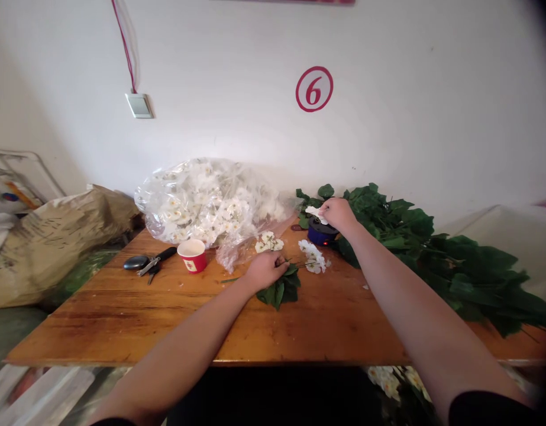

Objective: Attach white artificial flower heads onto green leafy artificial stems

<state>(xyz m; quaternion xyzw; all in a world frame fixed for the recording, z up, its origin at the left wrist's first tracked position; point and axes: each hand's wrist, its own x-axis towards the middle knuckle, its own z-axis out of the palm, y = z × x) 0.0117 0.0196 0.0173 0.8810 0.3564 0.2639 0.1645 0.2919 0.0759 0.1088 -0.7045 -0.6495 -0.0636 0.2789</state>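
My left hand [267, 270] is closed on the stem of an artificial flower spray, near the middle of the wooden table [166, 319]. Its green leaves [279, 291] hang below my fingers, and a white flower cluster [314, 256] sticks out to the right. Just beyond that hand are more cream-white blossoms [269, 241]. Farther right, my right hand [338, 214] pinches a white flower [316, 213] over a small round dark-blue device [321, 232] with a lit red light. Whether the flower touches the device's top, I cannot tell.
A clear plastic bag of white flowers [206, 204] lies against the wall. Left of centre stand a red paper cup [192, 256] and black-handled pliers [149, 264]. A heap of green leaf stems [414, 242] covers the right side. A brown sack [55, 242] sits off the left edge.
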